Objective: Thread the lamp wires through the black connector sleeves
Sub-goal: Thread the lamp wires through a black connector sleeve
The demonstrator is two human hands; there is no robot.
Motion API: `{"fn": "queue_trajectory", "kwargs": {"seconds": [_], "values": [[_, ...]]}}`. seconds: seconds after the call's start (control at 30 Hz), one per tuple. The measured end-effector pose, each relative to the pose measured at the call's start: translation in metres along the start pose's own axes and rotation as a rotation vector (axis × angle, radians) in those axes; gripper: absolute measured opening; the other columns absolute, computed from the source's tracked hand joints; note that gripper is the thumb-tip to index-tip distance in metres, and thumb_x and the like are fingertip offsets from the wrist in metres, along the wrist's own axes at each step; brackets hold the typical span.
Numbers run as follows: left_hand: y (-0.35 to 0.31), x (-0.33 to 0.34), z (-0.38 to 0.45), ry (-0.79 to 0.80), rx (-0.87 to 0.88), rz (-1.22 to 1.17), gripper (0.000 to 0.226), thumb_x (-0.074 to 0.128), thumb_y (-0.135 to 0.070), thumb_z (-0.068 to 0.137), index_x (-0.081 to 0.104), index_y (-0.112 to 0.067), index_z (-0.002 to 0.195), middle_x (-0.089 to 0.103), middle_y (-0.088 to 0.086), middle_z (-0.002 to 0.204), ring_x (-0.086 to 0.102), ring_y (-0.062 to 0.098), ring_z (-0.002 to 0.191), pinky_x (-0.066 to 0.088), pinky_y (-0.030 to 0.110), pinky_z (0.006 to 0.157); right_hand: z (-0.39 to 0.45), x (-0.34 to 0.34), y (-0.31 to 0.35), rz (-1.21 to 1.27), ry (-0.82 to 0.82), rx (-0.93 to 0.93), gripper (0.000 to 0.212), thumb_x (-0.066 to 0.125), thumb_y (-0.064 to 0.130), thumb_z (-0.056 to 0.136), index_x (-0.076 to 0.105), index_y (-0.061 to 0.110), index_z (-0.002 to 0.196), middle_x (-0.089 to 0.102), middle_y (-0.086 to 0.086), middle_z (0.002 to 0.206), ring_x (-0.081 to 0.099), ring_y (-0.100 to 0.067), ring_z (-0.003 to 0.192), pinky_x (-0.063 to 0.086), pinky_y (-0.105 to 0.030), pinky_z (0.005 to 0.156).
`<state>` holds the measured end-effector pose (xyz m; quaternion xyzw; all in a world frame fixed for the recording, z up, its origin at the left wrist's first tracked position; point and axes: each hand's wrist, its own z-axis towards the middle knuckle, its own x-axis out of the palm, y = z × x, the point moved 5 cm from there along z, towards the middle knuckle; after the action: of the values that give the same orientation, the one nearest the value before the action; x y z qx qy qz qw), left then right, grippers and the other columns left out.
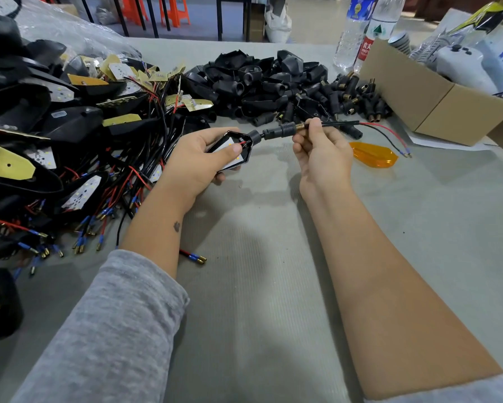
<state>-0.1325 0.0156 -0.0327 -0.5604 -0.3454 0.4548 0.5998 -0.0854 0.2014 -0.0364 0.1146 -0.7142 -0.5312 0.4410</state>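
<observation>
A: The black connector sleeve (pixel 276 131) is held level above the table (pixel 259 257), its long axis running left to right, with the ribbed section and brass threaded end turned toward the right hand (pixel 321 149).

B: And the lamp wires (pixel 385 133) are already seen emerging past that brass end, red and black together, trailing off to the right and drooping down to the table near the amber lens (pixel 374 155).

A: The wire sheath is pinched between thumb and fingertips of the right hand, just beside the brass end; the other fingers are curled in underneath.

B: On the far side, the lamp housing (pixel 233 149) is gripped by the left hand (pixel 199 162), the thumb laid across its open face where the red wire enters. The sleeve's near end sits right against the housing neck.

A: So the sleeve lies between the two hands, directly left of the right fingertips. Any further pull would likely be made rightward along that axis, with the housing braced by the left.

B: Supply is well stocked: loose sleeves are piled (pixel 352 97) beyond the hands, wired lamp units heaped (pixel 70 135) to the left.
</observation>
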Motion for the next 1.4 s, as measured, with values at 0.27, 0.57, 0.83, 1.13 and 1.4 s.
{"fn": "queue_trajectory", "kwargs": {"seconds": [0.27, 0.57, 0.83, 1.13, 1.4], "values": [[0.000, -0.005, 0.000, -0.046, 0.008, -0.018, 0.023, 0.069, -0.012, 0.089, 0.069, -0.015, 0.111, 0.071, -0.001, 0.091, 0.070, 0.015, 0.077, 0.042, 0.017, 0.048, 0.001, 0.001, -0.001, -0.077, -0.026, -0.013, 0.021, 0.049, 0.013, 0.102, 0.054, 0.008, 0.082, 0.063, -0.001, 0.065, 0.062, -0.007, 0.056, 0.052, -0.020, 0.058], [0.005, -0.006, 0.002, -0.068, -0.062, -0.032, 0.015, 0.067, -0.010, 0.090, 0.068, -0.015, 0.104, 0.070, -0.002, 0.084, 0.068, 0.012, 0.070, 0.041, 0.016, 0.048, -0.001, 0.000, 0.002, -0.078, -0.034, -0.071, 0.009, 0.062, 0.005, 0.094, 0.059, 0.010, 0.086, 0.061, -0.001, 0.070, 0.059, -0.008, 0.061, 0.051, -0.020, 0.063], [0.006, -0.017, 0.006, -0.260, -0.145, -0.391, 0.009, 0.071, -0.019, 0.089, 0.071, -0.011, 0.091, 0.075, -0.002, 0.076, 0.071, 0.012, 0.069, 0.053, 0.019, 0.059, 0.000, 0.001, -0.001, -0.077, -0.012, -0.072, 0.006, 0.054, 0.006, 0.098, 0.057, 0.009, 0.093, 0.067, -0.006, 0.075, 0.066, -0.009, 0.060, 0.054, -0.021, 0.061], [0.002, -0.021, 0.003, -0.351, -0.048, -0.419, 0.016, 0.065, -0.023, 0.093, 0.071, -0.010, 0.086, 0.075, 0.000, 0.079, 0.066, 0.014, 0.075, 0.053, 0.016, 0.062, -0.003, 0.003, -0.003, 0.002, 0.018, 0.002, 0.003, 0.055, 0.006, 0.098, 0.056, 0.005, 0.096, 0.069, -0.001, 0.064, 0.069, -0.011, 0.060, 0.055, -0.021, 0.060], [0.002, -0.020, 0.005, -0.339, -0.116, -0.479, 0.015, 0.062, -0.022, 0.096, 0.070, -0.010, 0.091, 0.076, 0.003, 0.085, 0.072, 0.014, 0.081, 0.056, 0.022, 0.068, -0.004, 0.006, -0.006, 0.090, 0.010, 0.062, 0.005, 0.054, 0.003, 0.098, 0.053, -0.001, 0.100, 0.066, -0.014, 0.077, 0.069, -0.014, 0.059, 0.057, -0.023, 0.059]]}}
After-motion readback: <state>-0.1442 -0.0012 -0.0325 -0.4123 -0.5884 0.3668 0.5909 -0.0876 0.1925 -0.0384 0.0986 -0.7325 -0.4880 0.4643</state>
